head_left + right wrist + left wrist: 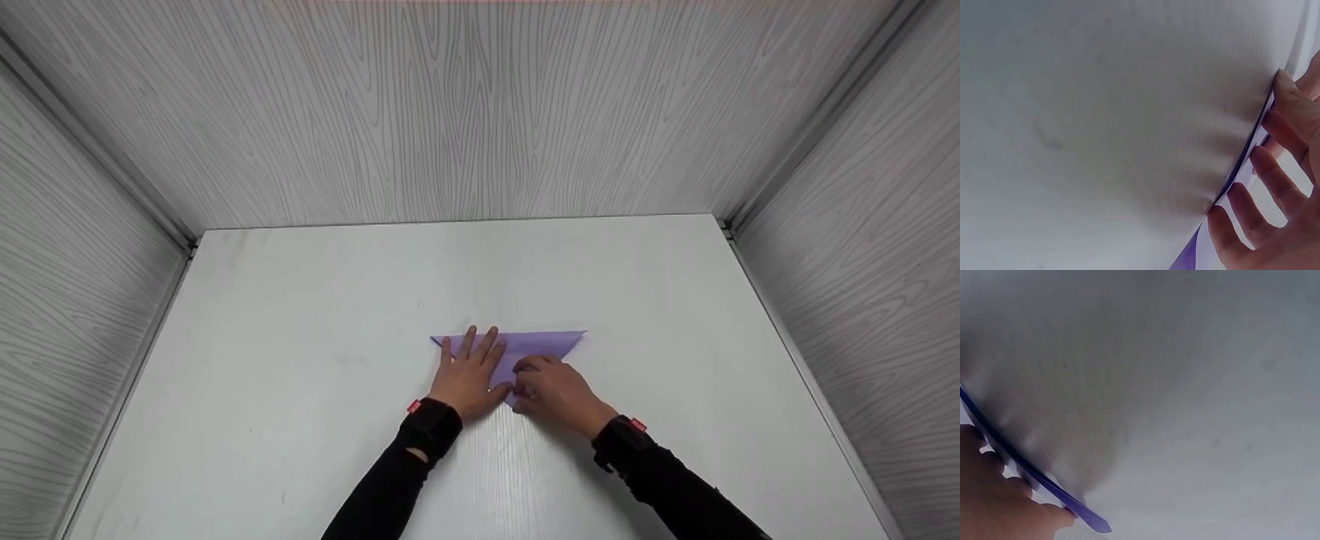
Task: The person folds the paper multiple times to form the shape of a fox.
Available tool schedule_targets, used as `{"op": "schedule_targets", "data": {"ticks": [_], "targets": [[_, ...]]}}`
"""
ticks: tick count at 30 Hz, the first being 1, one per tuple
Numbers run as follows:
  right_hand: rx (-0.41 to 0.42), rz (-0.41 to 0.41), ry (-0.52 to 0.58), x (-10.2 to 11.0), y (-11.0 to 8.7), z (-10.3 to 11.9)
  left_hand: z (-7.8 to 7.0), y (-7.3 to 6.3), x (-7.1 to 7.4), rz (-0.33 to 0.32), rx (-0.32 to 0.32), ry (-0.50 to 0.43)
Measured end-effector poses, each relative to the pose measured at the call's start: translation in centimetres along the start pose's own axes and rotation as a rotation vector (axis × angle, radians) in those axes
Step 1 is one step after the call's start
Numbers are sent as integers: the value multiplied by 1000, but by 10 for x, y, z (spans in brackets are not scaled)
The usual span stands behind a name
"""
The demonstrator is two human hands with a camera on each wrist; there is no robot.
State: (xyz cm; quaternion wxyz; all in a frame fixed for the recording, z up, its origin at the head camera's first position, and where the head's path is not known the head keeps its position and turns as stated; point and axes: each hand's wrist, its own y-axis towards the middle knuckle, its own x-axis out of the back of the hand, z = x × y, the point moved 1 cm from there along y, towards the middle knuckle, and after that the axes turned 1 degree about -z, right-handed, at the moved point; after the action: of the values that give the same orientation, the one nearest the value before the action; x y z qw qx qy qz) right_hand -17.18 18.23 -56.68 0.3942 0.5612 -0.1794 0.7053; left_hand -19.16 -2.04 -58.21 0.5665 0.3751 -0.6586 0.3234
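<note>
A sheet of purple paper [536,343], folded into a triangle, lies on the white table with its long edge away from me and a point towards me. My left hand [465,382] rests flat on its left part, fingers spread. At the near point, my right hand [555,390] bends its fingers and thumb over the paper and pinches it there. Along the paper's edge [1241,149] in the right wrist view run the right fingertips [1261,157]. The left wrist view catches the dark purple edge [1033,472] beside left fingers. The right hand hides part of the paper.
The white table [322,300] surrounds the paper. Grey wood-grain panels [465,112] stand at the back and on both sides. Both wrists wear black bands [431,427] with a red tag.
</note>
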Motion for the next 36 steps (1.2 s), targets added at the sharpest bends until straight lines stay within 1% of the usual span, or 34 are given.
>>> {"op": "schedule_targets", "data": {"ticks": [4,7,12,15,17,21,25,28,32,36], "targets": [[26,-30,3,-1,0,1,3,-1,0,13,-3,15],[28,-29,-6,-2,1,2,6,-2,0,10,1,21],[12,-3,-12,-1,1,4,12,-2,-2,-7,-9,47],[-6,18,-11,0,2,4,16,-3,-2,-11,-7,45],[-10,31,-20,-1,3,4,20,-3,-2,-4,11,39],[-26,57,-30,-1,3,4,30,-7,-2,-4,57,-7],[-39,60,-22,0,2,4,43,-12,-1,-6,100,-51],[-31,42,-12,0,1,4,53,-17,0,-11,132,-83],[-8,-2,2,0,0,4,66,-24,1,-12,156,-121],[8,-33,20,-1,-2,2,76,-28,3,12,178,-135]]}}
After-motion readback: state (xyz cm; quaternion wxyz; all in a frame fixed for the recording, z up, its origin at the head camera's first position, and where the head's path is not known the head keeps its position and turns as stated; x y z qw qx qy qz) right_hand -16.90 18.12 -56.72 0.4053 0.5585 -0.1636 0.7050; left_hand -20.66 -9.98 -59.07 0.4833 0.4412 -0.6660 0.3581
